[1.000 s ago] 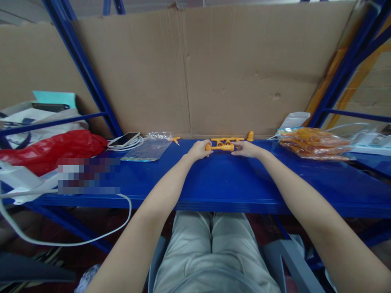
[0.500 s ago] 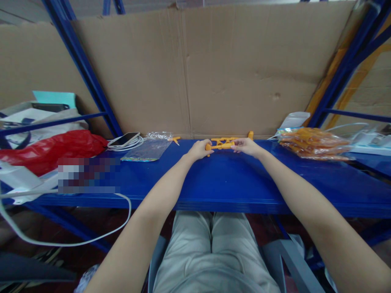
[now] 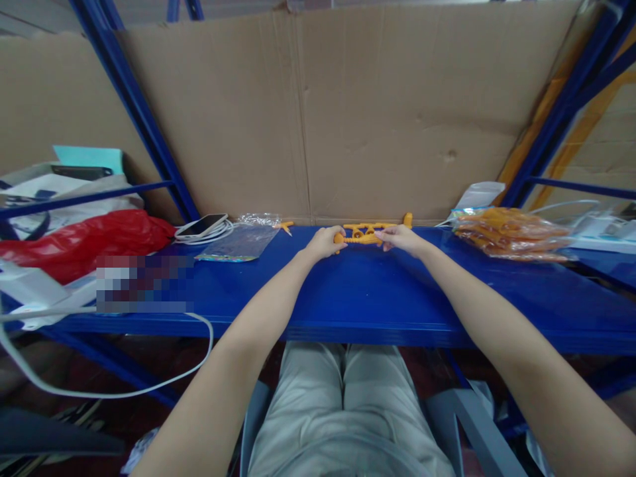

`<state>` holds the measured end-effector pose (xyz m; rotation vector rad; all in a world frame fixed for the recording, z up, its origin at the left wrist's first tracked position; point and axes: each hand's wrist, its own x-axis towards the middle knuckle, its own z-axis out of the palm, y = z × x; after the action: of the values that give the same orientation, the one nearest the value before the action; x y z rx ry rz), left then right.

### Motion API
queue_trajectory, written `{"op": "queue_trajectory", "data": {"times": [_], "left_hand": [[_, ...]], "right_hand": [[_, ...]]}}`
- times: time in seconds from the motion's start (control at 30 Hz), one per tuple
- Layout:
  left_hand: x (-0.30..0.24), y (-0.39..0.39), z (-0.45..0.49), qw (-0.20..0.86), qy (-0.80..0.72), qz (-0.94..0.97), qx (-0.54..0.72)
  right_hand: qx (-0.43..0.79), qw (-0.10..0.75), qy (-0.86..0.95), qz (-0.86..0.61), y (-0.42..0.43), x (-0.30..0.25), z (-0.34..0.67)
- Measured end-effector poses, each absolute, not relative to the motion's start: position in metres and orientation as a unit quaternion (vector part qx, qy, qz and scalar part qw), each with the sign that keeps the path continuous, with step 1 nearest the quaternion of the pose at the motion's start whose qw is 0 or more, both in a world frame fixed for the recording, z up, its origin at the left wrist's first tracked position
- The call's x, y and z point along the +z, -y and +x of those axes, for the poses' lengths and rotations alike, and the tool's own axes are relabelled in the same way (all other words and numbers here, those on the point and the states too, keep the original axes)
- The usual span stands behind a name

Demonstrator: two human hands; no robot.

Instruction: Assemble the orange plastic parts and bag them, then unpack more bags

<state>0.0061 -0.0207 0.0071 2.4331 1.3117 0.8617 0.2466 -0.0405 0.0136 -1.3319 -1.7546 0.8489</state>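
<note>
Over the back of the blue tabletop, an orange plastic piece with a ridged shaft (image 3: 360, 240) lies crosswise between my hands. My left hand (image 3: 324, 244) is closed around its left end, where a rounded orange knob shows. At its right end, the fingers of my right hand (image 3: 397, 238) pinch it; their tips cover part of that end. Just behind it lie more orange plastic parts (image 3: 355, 227), partly hidden by my hands. One orange part (image 3: 408, 219) stands upright beyond my right hand. A small forked orange part (image 3: 286, 227) sits left of my left hand.
A clear plastic bag (image 3: 243, 244) and a phone (image 3: 203, 226) on a coiled white cable lie to the left, near a red plastic bag (image 3: 94, 238). Bagged orange parts (image 3: 507, 233) sit at the right. A cardboard wall (image 3: 372, 119) closes off the back between blue posts.
My right fingers have shifted their grip slightly, and the right end of the orange piece looks turned. My left hand stays almost where it was.
</note>
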Motion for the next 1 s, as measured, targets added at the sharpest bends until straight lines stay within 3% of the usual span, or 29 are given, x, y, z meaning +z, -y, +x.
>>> {"op": "queue_trajectory", "data": {"times": [0.17,0.47,0.63,1.0], "left_hand": [[0.005,0.020,0.009,0.159,-0.456,0.822,0.304],[0.009,0.020,0.005,0.093,-0.459,0.835,0.288],[0.009,0.020,0.005,0.094,-0.471,0.830,0.282],[0.010,0.021,0.004,0.069,-0.461,0.842,0.273]], "right_hand": [[0.414,0.383,0.630,-0.535,0.046,0.017,0.240],[0.451,0.368,0.586,-0.564,0.057,0.022,0.225],[0.497,0.356,0.606,-0.509,0.056,0.020,0.233],[0.482,0.341,0.626,-0.509,0.056,0.019,0.234]]}}
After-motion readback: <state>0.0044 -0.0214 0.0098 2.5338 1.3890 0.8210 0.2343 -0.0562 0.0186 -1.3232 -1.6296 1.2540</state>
